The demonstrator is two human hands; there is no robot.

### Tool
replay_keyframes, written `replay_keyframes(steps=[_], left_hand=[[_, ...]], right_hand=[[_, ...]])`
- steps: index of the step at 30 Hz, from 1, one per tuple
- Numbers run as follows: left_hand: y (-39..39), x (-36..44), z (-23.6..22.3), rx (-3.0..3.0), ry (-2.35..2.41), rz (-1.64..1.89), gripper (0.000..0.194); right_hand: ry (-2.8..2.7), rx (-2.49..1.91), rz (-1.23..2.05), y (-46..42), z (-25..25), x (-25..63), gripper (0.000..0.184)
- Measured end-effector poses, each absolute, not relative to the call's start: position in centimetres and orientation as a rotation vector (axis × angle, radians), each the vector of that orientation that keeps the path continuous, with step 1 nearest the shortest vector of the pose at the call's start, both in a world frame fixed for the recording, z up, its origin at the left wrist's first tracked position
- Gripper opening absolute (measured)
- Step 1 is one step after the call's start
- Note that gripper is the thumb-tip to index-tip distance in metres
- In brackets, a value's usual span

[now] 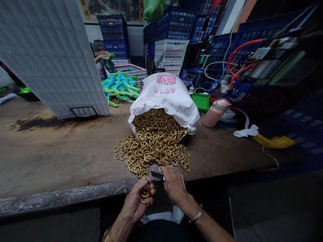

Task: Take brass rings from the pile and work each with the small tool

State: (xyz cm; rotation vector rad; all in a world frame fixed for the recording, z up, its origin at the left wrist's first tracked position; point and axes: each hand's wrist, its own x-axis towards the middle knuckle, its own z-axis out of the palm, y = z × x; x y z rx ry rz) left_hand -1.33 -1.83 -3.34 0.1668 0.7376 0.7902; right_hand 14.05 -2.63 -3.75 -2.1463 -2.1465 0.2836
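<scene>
My left hand (141, 198) is closed around several gold-coloured rings (144, 194), held just off the table's front edge. Beside it, my right hand (174, 185) has its fingers curled by the near side of the ring pile. A flat dark blade-like tool (156, 174) with a pale part sticks out from those fingers; its exact kind is unclear. One ring lies against the right fingertips. The loose gold-coloured rings (153, 146) spill out of a white woven sack (166, 95) lying on its side, mouth towards me. Red print marks the sack.
A tall pale ribbed panel (58, 57) stands on the wooden table (83, 151) at left. Behind are turquoise-and-green plastic pieces (119, 85) and another person's hand (102, 55). A pink bottle (215, 112), green tray (200, 102) and hosed machine (262, 60) stand right.
</scene>
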Motion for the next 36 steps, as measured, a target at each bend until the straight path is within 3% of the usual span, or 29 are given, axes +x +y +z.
replay_keyframes(steps=[5,10,14,20,29,36], left_hand=[[-2.0,-1.0,-2.9,0.183,0.758,0.820,0.026],[-2.0,-0.3,-2.5,0.385,0.883,0.864,0.034],[-1.9,0.1,-2.6,0.487,0.925,0.845,0.043],[-2.0,0.3,-2.9,0.606,0.916,0.810,0.031],[-2.2,0.6,-2.5,1.165,1.123,0.933,0.027],[-2.1,0.5,-2.9,0.854,0.990,0.662,0.034]], right_hand=[[-2.064,-2.072,0.296,-2.4,-4.4,14.4,0.028],[-1.780,-1.768,0.735,-2.1,-3.5,15.2,0.010],[-1.553,-1.450,1.155,-2.5,-2.7,15.1,0.022],[-1.214,-1.293,1.570,-3.3,-3.6,15.0,0.026],[-1.357,-1.540,1.354,-2.7,-3.4,14.6,0.026],[-1.475,-1.595,1.156,-2.2,-3.6,14.4,0.021]])
